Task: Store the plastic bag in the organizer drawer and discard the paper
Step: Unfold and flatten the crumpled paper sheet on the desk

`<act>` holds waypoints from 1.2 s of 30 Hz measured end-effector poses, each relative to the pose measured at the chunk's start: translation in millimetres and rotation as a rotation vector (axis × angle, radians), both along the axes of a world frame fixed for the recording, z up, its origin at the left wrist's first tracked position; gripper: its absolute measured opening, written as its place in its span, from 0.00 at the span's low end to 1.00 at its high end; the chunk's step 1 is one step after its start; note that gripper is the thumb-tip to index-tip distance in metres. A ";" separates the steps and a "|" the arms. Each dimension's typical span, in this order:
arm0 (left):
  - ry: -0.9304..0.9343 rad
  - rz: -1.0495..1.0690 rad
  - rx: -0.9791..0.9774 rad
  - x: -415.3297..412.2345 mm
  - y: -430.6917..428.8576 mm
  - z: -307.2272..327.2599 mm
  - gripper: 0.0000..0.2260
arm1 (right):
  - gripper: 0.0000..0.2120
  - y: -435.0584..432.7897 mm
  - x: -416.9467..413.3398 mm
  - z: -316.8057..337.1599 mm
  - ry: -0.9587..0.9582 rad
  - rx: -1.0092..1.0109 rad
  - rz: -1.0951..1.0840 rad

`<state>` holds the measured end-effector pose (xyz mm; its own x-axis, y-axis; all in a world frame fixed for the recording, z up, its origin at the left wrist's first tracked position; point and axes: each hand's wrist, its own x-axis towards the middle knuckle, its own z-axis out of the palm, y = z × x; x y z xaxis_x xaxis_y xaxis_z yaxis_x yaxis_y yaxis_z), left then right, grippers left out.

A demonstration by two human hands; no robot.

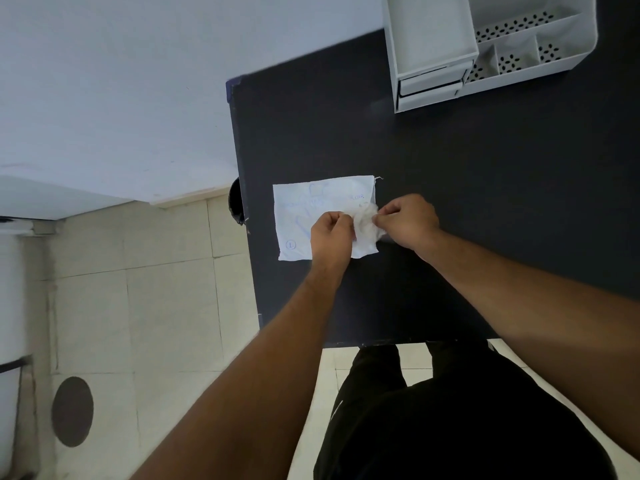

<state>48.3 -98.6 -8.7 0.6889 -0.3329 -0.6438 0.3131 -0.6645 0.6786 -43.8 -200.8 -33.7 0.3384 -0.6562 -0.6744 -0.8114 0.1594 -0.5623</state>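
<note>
While both hands work close together over the sheet of paper (311, 216), the small crumpled plastic bag (365, 220) sits pinched between them: the left hand (330, 233) grips its near-left side with curled fingers, and the right hand (407, 220) nips its right edge between thumb and fingertips. The bag looks thin, translucent and bunched, held just above or on the right part of the paper, which lies flat on the dark table (485, 202) near its left edge. I cannot tell whether the bag touches the sheet. The white organizer (485, 53) stands well apart at the far right of the table, with an open tray on top, perforated compartments beside it, and a drawer front (429, 86) low on its near face; whether that drawer is slightly open I cannot say for sure. The step in hand seems to be gathering or folding the bag into a compact bundle before it goes to the drawer. To do this well, the fingers should press the air out and fold the film small, keeping a firm pinch, since such light plastic tends to spring open and slip. One hand should end up holding the whole bundle alone, freeing the other to pull the drawer. The paper is better left flat and untouched until the bag is stored, so it does not lift with the plastic
</note>
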 end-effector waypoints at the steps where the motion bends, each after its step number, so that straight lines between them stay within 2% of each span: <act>1: -0.008 -0.006 0.002 0.3 1.5 0.0 0.06 | 0.04 1.3 -0.5 -0.8 -0.001 -0.012 0.022; 4: -0.101 -0.029 0.010 -0.3 3.9 1.5 0.04 | 0.04 5.1 -4.2 -1.3 -0.034 -0.055 0.025; 9: -0.318 -0.101 0.030 -3.4 6.7 0.3 0.02 | 0.05 8.0 -12.0 0.2 -0.113 -0.132 -0.132; 16: -0.348 -0.346 0.068 -5.3 6.5 -6.0 0.10 | 0.06 4.5 -23.7 3.8 -0.231 -0.169 -0.331; 22: -0.476 -0.625 0.061 -9.4 3.2 -10.9 0.23 | 0.20 1.7 -18.9 5.4 -0.312 -0.051 -0.358; 24: -0.460 -0.692 0.077 -6.9 -0.4 -9.9 0.24 | 0.16 1.1 -17.4 1.5 -0.308 -0.081 -0.326; 28: -0.282 -0.597 0.094 2.9 -4.7 -19.9 0.24 | 0.09 -0.2 -13.2 1.9 -0.286 -0.071 -0.318; 36: -0.320 -0.756 0.129 3.4 -0.7 -17.4 0.25 | 0.07 0.3 -15.1 1.0 -0.262 -0.006 -0.430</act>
<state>51.6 -99.3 -26.1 0.4650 -0.7166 -0.5199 -0.4445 -0.6968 0.5629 -58.9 -200.5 -32.7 0.1939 -0.7771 -0.5988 -0.5042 0.4447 -0.7403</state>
